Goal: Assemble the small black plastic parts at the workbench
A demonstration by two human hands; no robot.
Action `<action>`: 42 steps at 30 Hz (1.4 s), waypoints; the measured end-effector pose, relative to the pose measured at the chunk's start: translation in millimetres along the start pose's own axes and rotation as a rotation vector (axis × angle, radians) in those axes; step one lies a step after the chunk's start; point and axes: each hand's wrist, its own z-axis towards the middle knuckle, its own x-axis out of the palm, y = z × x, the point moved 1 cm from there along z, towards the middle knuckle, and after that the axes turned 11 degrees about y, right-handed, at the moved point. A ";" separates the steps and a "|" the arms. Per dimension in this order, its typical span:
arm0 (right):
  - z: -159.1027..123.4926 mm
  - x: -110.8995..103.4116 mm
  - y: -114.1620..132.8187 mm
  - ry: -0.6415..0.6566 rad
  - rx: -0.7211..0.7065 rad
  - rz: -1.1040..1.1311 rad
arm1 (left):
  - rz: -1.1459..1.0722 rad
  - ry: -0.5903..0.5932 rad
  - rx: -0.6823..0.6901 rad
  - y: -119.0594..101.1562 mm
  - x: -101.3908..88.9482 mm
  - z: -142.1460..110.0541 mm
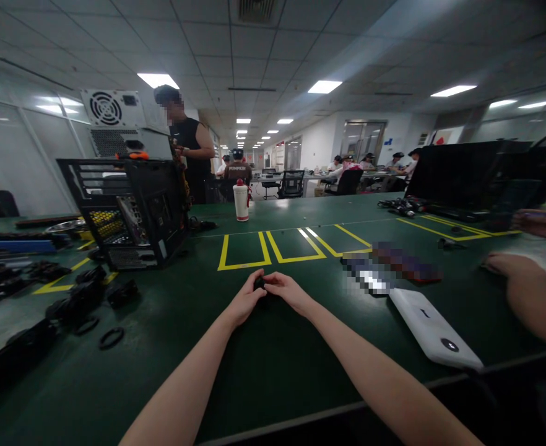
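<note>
Just in front of the yellow tape outlines, my two hands meet over the green table. My left hand [246, 300] is closed around a small black part [259, 283], whose exact kind I cannot make out. My right hand [290, 291] pinches at the same part from the other side, thumb and fingertips close together. The fingers hide much of it. Off to the left lie a black ring [111, 337] and a pile of black parts [85, 288], apart from my hands.
An open black computer case [136, 214] stands on the left. Beyond the tape is a white cup [241, 203] with a red lid. On the right lie a white device [433, 328], blurred flat items, cables [399, 205] and another person's hands [514, 265]. A black monitor [468, 176] stands behind.
</note>
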 end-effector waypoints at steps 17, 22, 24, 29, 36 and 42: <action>-1.9 2.1 -0.3 0.101 0.020 -0.173 | 0.109 -0.055 -0.072 3.8 0.8 2.6; -1.1 -0.5 -2.1 0.077 0.020 -0.158 | 0.218 0.027 -0.078 -3.2 0.4 -0.5; -1.6 -2.5 -1.9 0.093 0.027 -0.121 | 0.299 0.035 -0.026 -6.6 1.3 -1.7; -3.2 -9.0 -1.5 0.163 0.047 -0.053 | 0.348 0.061 -0.031 -5.6 0.1 -2.5; -4.8 -12.9 -0.1 0.106 0.009 -0.061 | 0.189 0.018 -0.065 7.8 -3.1 0.7; -3.7 -12.1 -1.1 0.029 0.086 -0.020 | 0.162 -0.001 -0.052 7.9 -1.4 1.0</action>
